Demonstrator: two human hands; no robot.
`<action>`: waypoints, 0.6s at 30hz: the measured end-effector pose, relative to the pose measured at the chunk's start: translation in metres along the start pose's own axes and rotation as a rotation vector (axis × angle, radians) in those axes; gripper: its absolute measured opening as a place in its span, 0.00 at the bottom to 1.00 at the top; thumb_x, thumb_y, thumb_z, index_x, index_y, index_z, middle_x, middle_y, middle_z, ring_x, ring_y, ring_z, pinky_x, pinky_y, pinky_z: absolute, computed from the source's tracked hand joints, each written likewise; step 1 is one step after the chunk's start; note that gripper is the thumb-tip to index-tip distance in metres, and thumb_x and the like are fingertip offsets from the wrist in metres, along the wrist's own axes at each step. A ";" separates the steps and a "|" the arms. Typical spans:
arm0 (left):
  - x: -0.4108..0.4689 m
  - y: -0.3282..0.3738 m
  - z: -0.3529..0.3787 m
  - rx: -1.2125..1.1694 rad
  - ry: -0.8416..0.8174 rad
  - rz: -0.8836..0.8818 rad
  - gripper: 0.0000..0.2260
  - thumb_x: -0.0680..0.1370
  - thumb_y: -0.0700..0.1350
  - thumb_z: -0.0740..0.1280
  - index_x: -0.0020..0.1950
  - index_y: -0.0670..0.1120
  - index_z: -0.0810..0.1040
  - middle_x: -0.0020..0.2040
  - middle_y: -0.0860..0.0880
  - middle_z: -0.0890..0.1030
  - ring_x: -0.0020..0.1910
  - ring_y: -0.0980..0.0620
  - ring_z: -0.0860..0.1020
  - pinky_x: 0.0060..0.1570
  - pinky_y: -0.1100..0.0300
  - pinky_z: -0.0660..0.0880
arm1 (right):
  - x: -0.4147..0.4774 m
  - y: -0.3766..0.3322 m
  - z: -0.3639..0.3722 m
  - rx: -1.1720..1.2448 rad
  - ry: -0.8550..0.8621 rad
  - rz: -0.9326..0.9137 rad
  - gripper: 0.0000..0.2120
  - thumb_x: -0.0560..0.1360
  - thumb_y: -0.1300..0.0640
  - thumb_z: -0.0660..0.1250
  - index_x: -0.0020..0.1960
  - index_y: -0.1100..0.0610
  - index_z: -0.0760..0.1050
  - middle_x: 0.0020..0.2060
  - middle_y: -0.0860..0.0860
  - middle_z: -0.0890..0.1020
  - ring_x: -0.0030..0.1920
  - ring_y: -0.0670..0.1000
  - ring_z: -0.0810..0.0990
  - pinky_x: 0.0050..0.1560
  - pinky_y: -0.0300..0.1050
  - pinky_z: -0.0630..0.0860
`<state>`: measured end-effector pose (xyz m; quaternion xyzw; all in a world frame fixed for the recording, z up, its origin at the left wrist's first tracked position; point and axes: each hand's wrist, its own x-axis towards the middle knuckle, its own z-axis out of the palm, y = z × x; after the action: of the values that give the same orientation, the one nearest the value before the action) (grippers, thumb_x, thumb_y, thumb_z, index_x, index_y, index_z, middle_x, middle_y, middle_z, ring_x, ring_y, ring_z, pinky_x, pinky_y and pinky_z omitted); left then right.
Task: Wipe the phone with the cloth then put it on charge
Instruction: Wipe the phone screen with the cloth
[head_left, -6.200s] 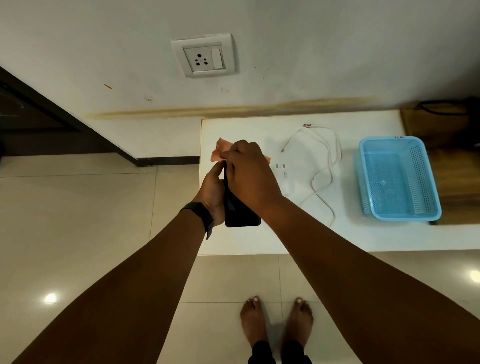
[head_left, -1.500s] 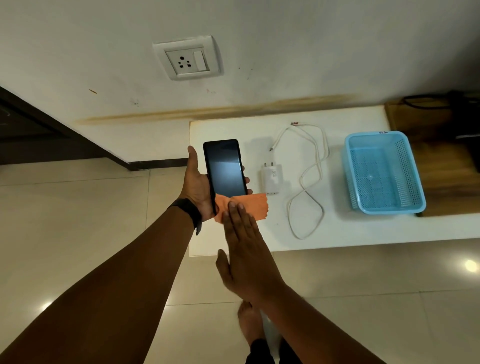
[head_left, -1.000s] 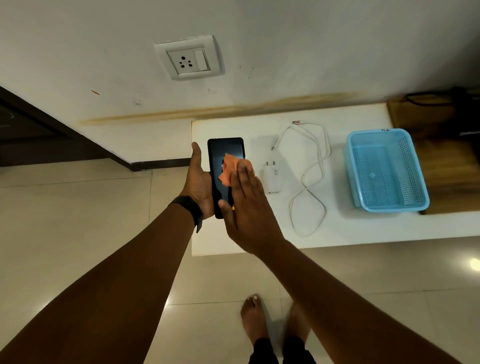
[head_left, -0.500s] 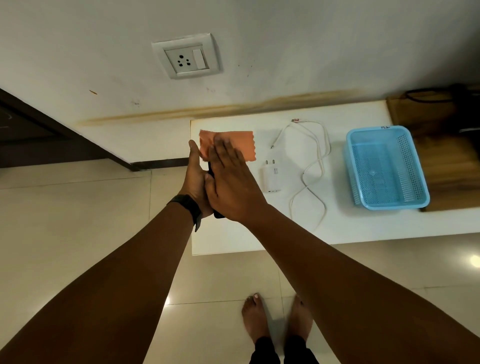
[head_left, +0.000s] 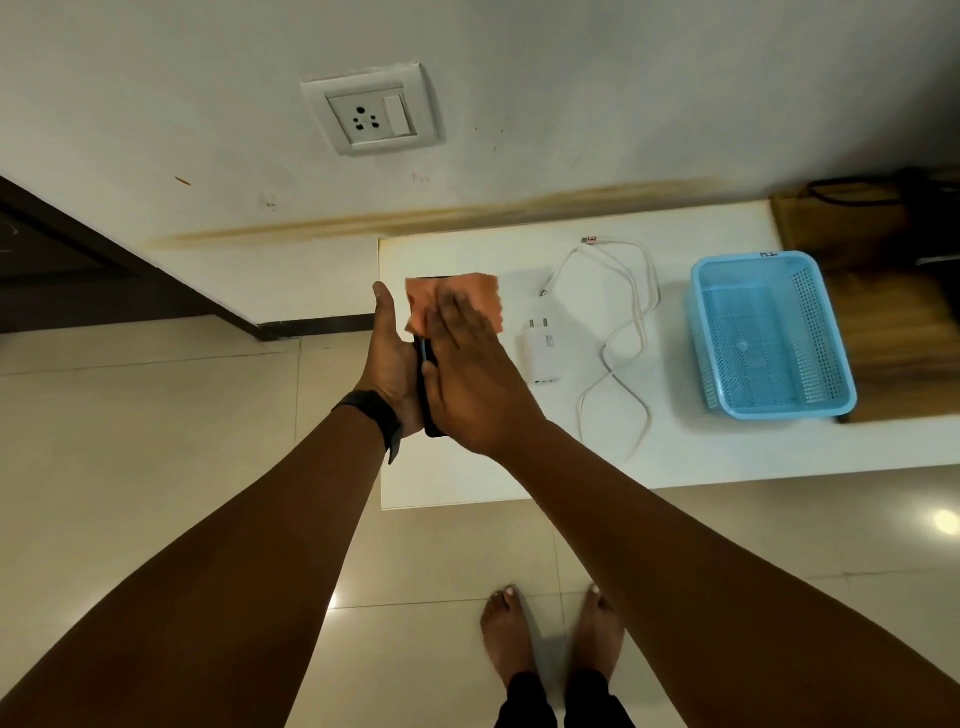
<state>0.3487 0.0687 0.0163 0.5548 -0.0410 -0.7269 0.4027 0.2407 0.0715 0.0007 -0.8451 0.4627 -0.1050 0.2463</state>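
My left hand (head_left: 390, 358) grips a black phone (head_left: 427, 384) from behind, above the left end of the white table (head_left: 727, 457). Only the phone's left edge and lower corner show. My right hand (head_left: 467, 374) lies flat over its screen and presses an orange cloth (head_left: 483, 301) against it with straight fingers. The cloth sticks out past my fingertips at the phone's top. A white charger plug (head_left: 543, 356) lies on the table just right of my hands, and its white cable (head_left: 623, 332) loops beside it.
A wall socket with a switch (head_left: 371, 117) sits on the wall above the table's left end. A light blue plastic basket (head_left: 769, 338) stands on the table at the right. Beyond it is a wooden surface (head_left: 883, 332) with dark cables. My bare feet (head_left: 550, 634) stand on the tiled floor.
My right hand slid the cloth up the screen from the phone's bottom edge to its top. My left hand kept hold of the phone throughout.
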 end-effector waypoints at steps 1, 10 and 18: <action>0.001 -0.001 -0.001 -0.015 0.001 0.011 0.46 0.68 0.80 0.49 0.67 0.47 0.77 0.62 0.41 0.82 0.61 0.41 0.80 0.65 0.45 0.72 | -0.005 -0.003 0.003 -0.018 -0.015 -0.031 0.31 0.79 0.49 0.41 0.78 0.62 0.44 0.78 0.59 0.46 0.78 0.57 0.41 0.78 0.55 0.45; 0.005 -0.004 -0.013 -0.073 -0.029 -0.079 0.51 0.63 0.82 0.53 0.69 0.44 0.75 0.62 0.38 0.81 0.62 0.37 0.79 0.69 0.41 0.69 | -0.074 -0.019 0.035 0.022 -0.036 -0.059 0.28 0.77 0.61 0.51 0.77 0.62 0.56 0.77 0.59 0.59 0.77 0.61 0.55 0.73 0.62 0.61; 0.002 -0.012 -0.016 -0.104 -0.072 -0.070 0.48 0.67 0.80 0.52 0.61 0.41 0.82 0.55 0.39 0.82 0.52 0.39 0.81 0.61 0.43 0.76 | -0.092 -0.018 0.040 0.047 0.102 -0.132 0.19 0.75 0.63 0.61 0.65 0.59 0.75 0.60 0.56 0.79 0.60 0.56 0.77 0.60 0.50 0.76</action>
<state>0.3552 0.0820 0.0027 0.5077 0.0015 -0.7612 0.4036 0.2192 0.1690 -0.0195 -0.8613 0.4152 -0.1750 0.2348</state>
